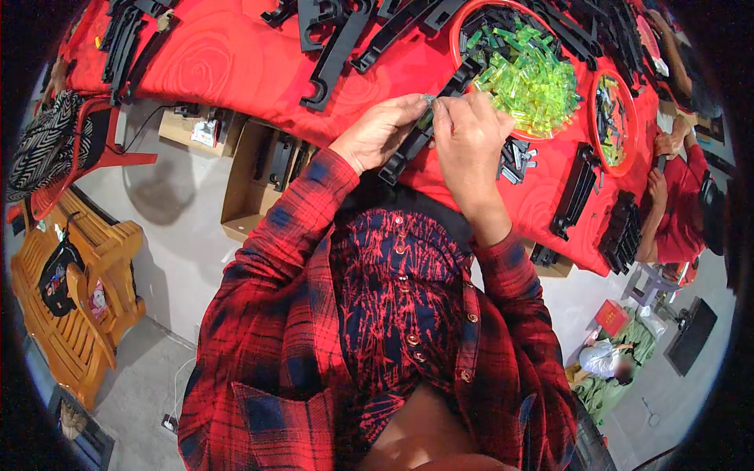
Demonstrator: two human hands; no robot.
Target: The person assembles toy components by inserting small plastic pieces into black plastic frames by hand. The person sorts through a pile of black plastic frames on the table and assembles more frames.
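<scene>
A long, narrow black plastic part [403,156] lies slantwise between my hands, over the table's near edge. My left hand [378,132] is closed around its left side, thumb and forefinger meeting near the middle. From the right, my right hand [473,141] bends over the same part with its fingertips pinched against it; what those fingers grip is hidden. A tiny greenish piece shows at the left fingertips, too small to name. Just beyond my right hand, clear yellow-green plastic pieces [536,86] are heaped in a round red basin [455,38] along with small dark pieces.
A red cloth [259,67] covers the table. Long black parts [334,63] lie along its far side, with more stacked at right [577,192]. A second red basin [631,118] holds small mixed pieces. Cardboard boxes [236,208] stand below. Another person [679,196] sits at the right.
</scene>
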